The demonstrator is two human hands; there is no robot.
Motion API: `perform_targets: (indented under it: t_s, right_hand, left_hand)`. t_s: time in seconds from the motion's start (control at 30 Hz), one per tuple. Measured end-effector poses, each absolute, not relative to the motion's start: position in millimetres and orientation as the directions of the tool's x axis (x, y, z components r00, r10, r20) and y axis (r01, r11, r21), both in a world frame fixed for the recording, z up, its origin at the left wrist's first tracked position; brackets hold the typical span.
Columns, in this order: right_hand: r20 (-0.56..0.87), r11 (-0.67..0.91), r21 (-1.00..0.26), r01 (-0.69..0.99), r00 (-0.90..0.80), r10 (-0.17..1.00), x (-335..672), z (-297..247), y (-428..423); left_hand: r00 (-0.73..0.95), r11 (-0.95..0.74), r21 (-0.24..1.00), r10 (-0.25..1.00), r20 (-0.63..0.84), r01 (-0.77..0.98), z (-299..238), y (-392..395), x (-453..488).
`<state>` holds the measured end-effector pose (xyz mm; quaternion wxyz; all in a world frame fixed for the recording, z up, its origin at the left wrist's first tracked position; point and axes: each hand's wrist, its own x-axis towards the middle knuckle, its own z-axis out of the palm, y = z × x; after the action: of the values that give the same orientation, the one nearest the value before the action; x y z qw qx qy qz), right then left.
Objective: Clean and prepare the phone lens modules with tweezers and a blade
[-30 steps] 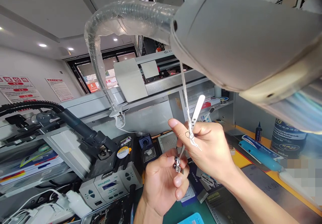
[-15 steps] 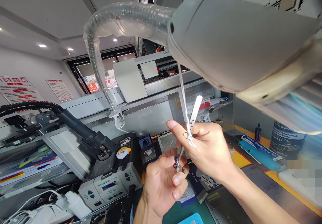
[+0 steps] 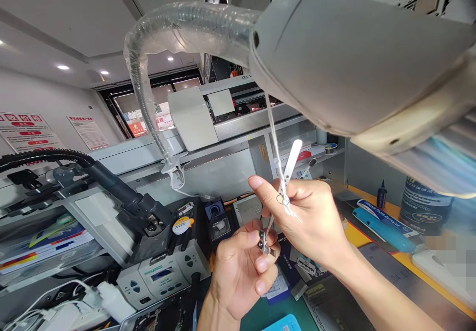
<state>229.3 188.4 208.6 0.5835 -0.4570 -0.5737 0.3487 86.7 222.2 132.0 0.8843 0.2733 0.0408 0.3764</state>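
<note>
The person's left hand [image 3: 236,271] is raised over the table, palm turned up, its thumb and fingers pinching a small electronic part [image 3: 265,246] with dark round, lens-like pieces and a metal end. The right hand [image 3: 314,217] grips a pair of silver tweezers [image 3: 294,156], its thumb stretched out along the near side. The tweezers lean, with the broad end up and the narrow tips down at the part between the left fingers; whether the tips grip it or only touch it cannot be told.

A white string [image 3: 272,127] hangs from beneath the large grey lamp head [image 3: 334,58], its knotted end lying across the right hand near a small dark ring [image 3: 280,199]. Below the hands, a green mat [image 3: 247,318] covers part of the table, with a light-blue item [image 3: 286,324] at its near edge. A razor blade [image 3: 307,266] lies under the right wrist. To the left stands a grey soldering station [image 3: 159,281]; at the far right, a dark labelled can [image 3: 424,207].
</note>
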Motion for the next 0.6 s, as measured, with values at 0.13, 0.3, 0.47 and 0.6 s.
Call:
perform_targets:
  t_s: [0.13,0.3,0.47,0.6]
  right_hand:
    - [0.347,0.334,-0.931,0.150,0.078,0.934,228.4,209.5,187.3]
    - [0.411,0.393,-0.906,0.154,0.102,0.906,230.2,204.6,189.4]
    - [0.470,0.436,-0.878,0.197,0.182,0.864,231.2,202.9,189.5]
    - [0.416,0.396,-0.903,0.164,0.116,0.902,229.2,204.6,188.9]
  left_hand:
    - [0.710,0.566,0.514,0.692,0.130,-0.645,132.5,222.1,86.4]
    - [0.708,0.564,0.515,0.695,0.125,-0.645,132.7,221.1,86.1]
    - [0.706,0.562,0.518,0.698,0.120,-0.644,132.5,220.5,86.3]
    - [0.703,0.562,0.517,0.702,0.117,-0.646,133.4,220.8,87.0]
